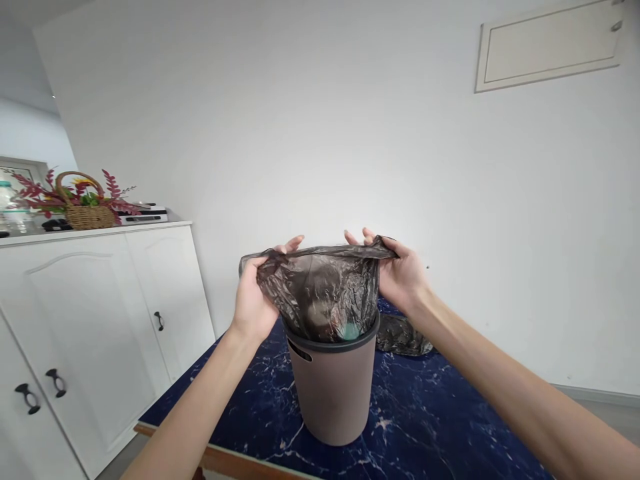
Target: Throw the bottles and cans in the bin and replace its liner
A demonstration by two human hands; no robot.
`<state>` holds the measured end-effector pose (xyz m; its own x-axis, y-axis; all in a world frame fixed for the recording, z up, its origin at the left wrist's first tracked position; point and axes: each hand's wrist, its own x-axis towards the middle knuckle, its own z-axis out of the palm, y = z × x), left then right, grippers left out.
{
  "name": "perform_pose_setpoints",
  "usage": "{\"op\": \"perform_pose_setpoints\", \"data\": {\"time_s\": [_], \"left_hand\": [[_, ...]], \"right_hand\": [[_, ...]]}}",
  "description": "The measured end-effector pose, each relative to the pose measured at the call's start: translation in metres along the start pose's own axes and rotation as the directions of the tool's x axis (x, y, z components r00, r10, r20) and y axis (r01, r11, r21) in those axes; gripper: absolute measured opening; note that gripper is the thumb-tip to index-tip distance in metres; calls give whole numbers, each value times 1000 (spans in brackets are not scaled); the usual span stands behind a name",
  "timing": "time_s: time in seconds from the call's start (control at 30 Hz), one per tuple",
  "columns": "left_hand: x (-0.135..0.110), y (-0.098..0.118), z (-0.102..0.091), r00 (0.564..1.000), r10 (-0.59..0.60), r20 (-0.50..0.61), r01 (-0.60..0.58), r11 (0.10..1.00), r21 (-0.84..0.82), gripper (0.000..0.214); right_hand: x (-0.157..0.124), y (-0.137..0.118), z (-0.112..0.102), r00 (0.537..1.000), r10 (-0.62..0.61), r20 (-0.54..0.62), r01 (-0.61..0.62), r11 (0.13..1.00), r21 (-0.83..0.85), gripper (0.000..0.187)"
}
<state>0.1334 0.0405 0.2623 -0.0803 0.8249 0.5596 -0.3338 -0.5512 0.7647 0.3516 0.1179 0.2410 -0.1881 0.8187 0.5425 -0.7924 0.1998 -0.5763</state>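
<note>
At mid-frame I have the left hand [255,297] and right hand [400,275], both half curled, pinching the upper edge of a dark plastic bag [325,287]. Its lower part dips into the brownish bin [333,393], upright on the blue table [260,407] at lower centre; a crumpled dark bundle [403,337] lies right of it.

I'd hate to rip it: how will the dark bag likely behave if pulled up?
The dark bag is probably floppy: its film wrinkles between the left hand and right hand. It may sag low down, since something greenish seems to show through above the bin rim. It could tear, as the film looks thin.
</note>
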Motion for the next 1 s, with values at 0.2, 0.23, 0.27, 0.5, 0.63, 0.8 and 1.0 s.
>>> {"op": "perform_pose_setpoints", "data": {"time_s": [0.2,0.23,0.27,0.5,0.63,0.8,1.0], "left_hand": [[-6,8,-10,998,-24,63,37,977,-208,26],[-7,9,-13,997,-26,77,44,971,-237,27],[-8,11,-16,995,-28,92,51,965,-259,29],[-10,16,-44,998,-5,63,11,994,-107,27],[-13,26,-76,996,82,-35,-86,987,-136,25],[-26,7,-121,869,98,-484,-260,925,-278,23],[-75,-79,-98,984,16,-177,-10,999,35,99]], "right_hand": [[-3,-12,12,997,72,36,-69,994,-89,20],[-4,-15,13,996,83,43,-78,991,-105,21],[-6,-17,14,994,90,55,-83,990,-117,22],[-24,-36,11,994,88,69,-76,984,-159,27],[-29,-39,8,996,82,41,-75,986,-149,28],[-33,-40,8,996,87,36,-82,988,-131,28],[-33,-34,10,993,112,42,-107,989,-106,28]]}}
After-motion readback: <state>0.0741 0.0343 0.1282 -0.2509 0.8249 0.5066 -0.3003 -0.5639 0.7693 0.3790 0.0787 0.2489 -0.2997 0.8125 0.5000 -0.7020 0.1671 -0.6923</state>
